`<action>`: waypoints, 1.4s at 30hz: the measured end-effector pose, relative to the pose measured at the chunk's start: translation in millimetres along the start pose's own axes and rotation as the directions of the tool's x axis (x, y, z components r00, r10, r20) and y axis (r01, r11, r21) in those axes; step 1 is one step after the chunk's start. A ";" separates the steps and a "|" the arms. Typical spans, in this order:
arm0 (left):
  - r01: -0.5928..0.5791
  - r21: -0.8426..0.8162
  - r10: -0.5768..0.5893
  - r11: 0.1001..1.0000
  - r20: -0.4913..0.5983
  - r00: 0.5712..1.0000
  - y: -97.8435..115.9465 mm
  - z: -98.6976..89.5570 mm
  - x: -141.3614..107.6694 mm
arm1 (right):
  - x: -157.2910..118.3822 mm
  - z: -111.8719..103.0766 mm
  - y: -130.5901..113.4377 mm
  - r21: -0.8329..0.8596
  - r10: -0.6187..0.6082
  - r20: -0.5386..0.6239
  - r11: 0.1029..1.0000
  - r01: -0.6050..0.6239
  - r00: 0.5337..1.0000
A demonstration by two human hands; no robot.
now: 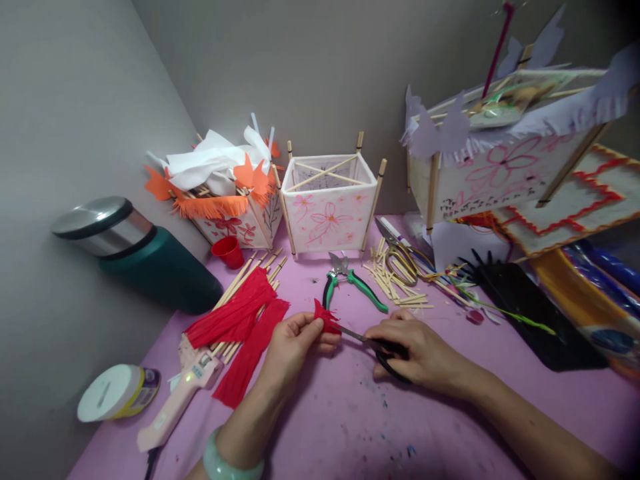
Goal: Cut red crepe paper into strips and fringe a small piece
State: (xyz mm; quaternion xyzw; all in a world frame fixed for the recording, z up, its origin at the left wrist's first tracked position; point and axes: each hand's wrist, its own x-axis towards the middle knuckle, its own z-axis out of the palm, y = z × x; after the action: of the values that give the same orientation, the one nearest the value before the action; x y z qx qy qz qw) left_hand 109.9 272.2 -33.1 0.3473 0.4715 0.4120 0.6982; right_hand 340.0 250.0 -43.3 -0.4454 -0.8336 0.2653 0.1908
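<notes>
My left hand [297, 343] pinches a small piece of red crepe paper [326, 319] with a ragged, cut edge. In my right hand [417, 350] is a pair of black-handled scissors [357, 335], fingers through the loops, its blades reaching to the paper's lower right side. Just beyond the paper lie green-handled pruning shears [356, 283], jaws pointing away. Left of my left hand, longer red crepe strips [250, 350] rest over thin wooden sticks [233, 352]. A white lantern frame [327, 223] with pink drawn flowers stands upright behind the shears.
At left are a green bottle [160, 267], a pink glue gun [180, 400], a white-lidded tub [113, 393] and a red cup [229, 252]. An orange-fringed lantern [225, 220] stands behind. At right are gold-handled scissors [401, 263], cut sticks [390, 283], a purple-fringed lantern [493, 173] and a black pouch [540, 320].
</notes>
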 end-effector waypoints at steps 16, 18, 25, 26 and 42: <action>-0.003 -0.003 0.003 1.000 0.006 1.000 1.0 -2.7 -0.8 | -1.0 4.5 6.1 0.011 -0.002 -0.035 1.000 0.003 0.999; 0.001 0.001 -0.001 1.000 0.008 1.000 0.8 -2.8 -0.2 | -1.1 4.7 6.6 0.010 -0.008 -0.039 1.000 0.009 0.999; 0.004 0.012 -0.004 1.000 0.014 1.000 0.2 -2.3 0.9 | -0.3 0.9 0.3 0.007 -0.009 -0.008 1.000 0.009 1.000; 0.001 0.011 -0.001 1.000 0.013 1.000 0.0 -1.9 0.8 | -0.1 0.2 -0.8 0.007 -0.006 -0.005 1.000 0.006 1.000; 0.024 0.034 -0.025 0.999 0.023 0.999 -4.7 -0.2 0.9 | -0.3 2.0 0.5 -0.008 -0.001 -0.001 1.000 0.001 1.000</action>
State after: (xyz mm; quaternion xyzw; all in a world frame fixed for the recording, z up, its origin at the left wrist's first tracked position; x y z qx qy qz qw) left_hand 111.1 271.0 -37.6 0.3579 0.4742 0.3913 0.7028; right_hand 339.3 249.5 -45.2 -0.4459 -0.8346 0.2620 0.1895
